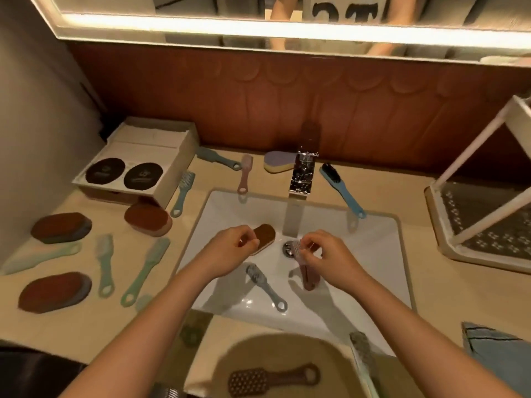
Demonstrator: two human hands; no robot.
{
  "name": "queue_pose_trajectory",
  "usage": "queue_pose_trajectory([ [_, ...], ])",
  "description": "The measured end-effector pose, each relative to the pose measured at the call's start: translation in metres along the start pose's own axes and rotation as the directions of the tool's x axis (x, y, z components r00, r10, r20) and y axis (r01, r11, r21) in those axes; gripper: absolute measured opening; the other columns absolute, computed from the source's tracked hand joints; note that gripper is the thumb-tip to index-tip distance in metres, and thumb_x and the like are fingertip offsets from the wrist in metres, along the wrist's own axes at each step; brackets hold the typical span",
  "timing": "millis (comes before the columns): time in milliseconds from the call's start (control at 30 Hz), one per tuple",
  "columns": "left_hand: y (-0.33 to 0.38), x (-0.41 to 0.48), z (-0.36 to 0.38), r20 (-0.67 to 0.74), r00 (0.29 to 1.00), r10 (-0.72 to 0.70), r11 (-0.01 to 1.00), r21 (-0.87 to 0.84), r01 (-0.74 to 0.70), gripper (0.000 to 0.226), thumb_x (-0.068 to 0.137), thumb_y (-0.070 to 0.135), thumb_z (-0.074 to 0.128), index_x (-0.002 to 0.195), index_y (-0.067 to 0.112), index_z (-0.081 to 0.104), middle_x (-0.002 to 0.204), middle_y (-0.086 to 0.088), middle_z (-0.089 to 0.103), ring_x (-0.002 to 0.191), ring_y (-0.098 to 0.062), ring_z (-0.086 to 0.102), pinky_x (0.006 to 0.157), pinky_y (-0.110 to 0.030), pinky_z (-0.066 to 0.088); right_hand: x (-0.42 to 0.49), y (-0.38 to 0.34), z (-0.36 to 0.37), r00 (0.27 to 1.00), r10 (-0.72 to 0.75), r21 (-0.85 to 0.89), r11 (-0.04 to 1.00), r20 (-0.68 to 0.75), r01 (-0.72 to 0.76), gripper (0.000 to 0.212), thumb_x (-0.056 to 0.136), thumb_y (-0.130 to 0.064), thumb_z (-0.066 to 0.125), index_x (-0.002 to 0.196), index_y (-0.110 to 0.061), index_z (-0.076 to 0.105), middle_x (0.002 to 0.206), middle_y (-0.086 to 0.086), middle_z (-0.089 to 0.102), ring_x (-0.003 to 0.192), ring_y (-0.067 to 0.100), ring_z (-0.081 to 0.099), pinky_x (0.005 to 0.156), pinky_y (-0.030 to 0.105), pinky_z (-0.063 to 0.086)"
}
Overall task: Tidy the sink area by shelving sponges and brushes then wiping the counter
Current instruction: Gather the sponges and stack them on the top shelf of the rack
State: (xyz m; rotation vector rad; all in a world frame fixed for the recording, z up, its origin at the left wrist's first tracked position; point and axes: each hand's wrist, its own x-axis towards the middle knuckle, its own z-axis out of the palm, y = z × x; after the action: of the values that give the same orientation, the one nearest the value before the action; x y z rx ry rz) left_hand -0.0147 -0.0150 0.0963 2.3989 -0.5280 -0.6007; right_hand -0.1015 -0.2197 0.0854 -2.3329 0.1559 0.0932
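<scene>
Beige counter (408, 196) round the white sink (359, 254) is littered with brushes and sponges, and both hands are down in the basin. Left hand (230, 248) has its fingers curled round the near end of the brown sponge (265, 232), and right hand (324, 254) is pinching the pink brush (307, 278) up by its bristle head, with the handle dangling over the drain. I'd say lift both straight up, clear of the rim and the faucet (301, 173), then swing right to the white rack (485, 214). That pinch looks a bit flimsy, so maybe shift to the handle first. One grey-blue brush (265, 285) is left lying in the basin.
</scene>
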Motion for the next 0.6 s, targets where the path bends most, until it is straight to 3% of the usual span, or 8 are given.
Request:
queue_pose_trajectory([
  [100, -0.048, -0.003, 0.004, -0.063, 0.992, -0.111, 0.992, 0.057, 0.115, 0.023, 0.091, 0.033, 0.053, 0.11, 0.021, 0.058, 0.122, -0.005, 0.056, 0.107, -0.019, 0.052, 0.085, -0.03, 0.04, 0.009, -0.004, 0.035, 0.995, 0.045, 0.002, 0.999, 0.085, -0.045, 0.01, 0.086, -0.014, 0.058, 0.079, -0.021, 0.058, 0.08, -0.011, 0.051, 0.076, 0.019, 0.052, 0.074, 0.031, 0.042],
  [167, -0.072, -0.006, 0.002, -0.159, 0.973, -0.17, 0.976, 0.106, 0.188, 0.033, 0.091, 0.034, 0.054, 0.12, 0.018, 0.054, 0.134, -0.006, 0.048, 0.12, -0.024, 0.044, 0.097, -0.035, 0.036, 0.017, 0.003, 0.058, 0.99, 0.086, -0.043, 0.996, 0.108, -0.082, 0.013, 0.085, -0.022, 0.059, 0.076, -0.03, 0.055, 0.076, -0.018, 0.049, 0.08, 0.014, 0.051, 0.093, 0.039, 0.039],
  [233, -0.091, -0.008, -0.006, -0.264, 0.936, -0.234, 0.955, 0.117, 0.272, 0.04, 0.091, 0.035, 0.053, 0.127, 0.018, 0.048, 0.14, -0.007, 0.038, 0.129, -0.027, 0.034, 0.104, -0.039, 0.028, 0.027, 0.006, 0.078, 0.985, 0.118, -0.096, 0.99, 0.125, -0.107, 0.009, 0.083, -0.035, 0.056, 0.076, -0.04, 0.054, 0.08, -0.018, 0.055, 0.1, 0.015, 0.053, 0.11, 0.04, 0.022],
  [267, -0.101, -0.008, -0.012, -0.306, 0.913, -0.269, 0.943, 0.112, 0.315, 0.044, 0.091, 0.036, 0.052, 0.131, 0.018, 0.045, 0.144, -0.007, 0.033, 0.132, -0.028, 0.028, 0.106, -0.04, 0.025, 0.032, 0.005, 0.087, 0.982, 0.128, -0.121, 0.986, 0.137, -0.112, 0.007, 0.084, -0.036, 0.053, 0.086, -0.042, 0.057, 0.091, -0.014, 0.06, 0.112, 0.02, 0.049, 0.108, 0.03, 0.015],
  [333, -0.117, -0.006, -0.023, -0.365, 0.871, -0.329, 0.92, 0.084, 0.383, 0.054, 0.09, 0.038, 0.053, 0.137, 0.018, 0.036, 0.15, -0.008, 0.022, 0.137, -0.031, 0.019, 0.109, -0.043, 0.02, 0.04, -0.001, 0.1, 0.964, 0.173, -0.214, 0.968, 0.203, -0.129, 0.026, 0.091, -0.029, 0.05, 0.116, -0.027, 0.057, 0.12, -0.001, 0.057, 0.126, 0.023, 0.038, 0.092, 0.02, 0.016],
  [400, -0.133, 0.0, -0.035, -0.413, 0.827, -0.382, 0.898, 0.046, 0.438, 0.059, 0.089, 0.039, 0.053, 0.139, 0.019, 0.03, 0.154, -0.01, 0.013, 0.14, -0.033, 0.014, 0.11, -0.046, 0.017, 0.05, -0.003, 0.114, 0.952, 0.198, -0.273, 0.953, 0.234, -0.131, 0.037, 0.092, -0.026, 0.05, 0.129, -0.019, 0.049, 0.133, 0.004, 0.047, 0.127, 0.022, 0.04, 0.094, 0.021, 0.02],
  [500, -0.153, 0.012, -0.052, -0.445, 0.777, -0.444, 0.865, 0.012, 0.501, 0.064, 0.09, 0.042, 0.05, 0.144, 0.021, 0.021, 0.156, -0.012, 0.003, 0.141, -0.035, 0.01, 0.111, -0.049, 0.017, 0.068, -0.002, 0.136, 0.93, 0.231, -0.266, 0.952, 0.288, -0.154, 0.047, 0.089, -0.024, 0.054, 0.134, -0.016, 0.042, 0.138, 0.012, 0.041, 0.122, 0.028, 0.046, 0.101, 0.034, 0.036],
  [600, -0.172, 0.025, -0.065, -0.445, 0.74, -0.504, 0.834, -0.026, 0.552, 0.072, 0.09, 0.05, 0.044, 0.147, 0.02, 0.012, 0.156, -0.014, 0.005, 0.14, -0.037, 0.014, 0.111, -0.051, 0.02, 0.088, -0.002, 0.151, 0.897, 0.279, -0.324, 0.931, 0.343, -0.165, 0.055, 0.089, -0.026, 0.052, 0.14, -0.017, 0.032, 0.142, 0.014, 0.032, 0.121, 0.034, 0.045, 0.099, 0.042, 0.041],
])
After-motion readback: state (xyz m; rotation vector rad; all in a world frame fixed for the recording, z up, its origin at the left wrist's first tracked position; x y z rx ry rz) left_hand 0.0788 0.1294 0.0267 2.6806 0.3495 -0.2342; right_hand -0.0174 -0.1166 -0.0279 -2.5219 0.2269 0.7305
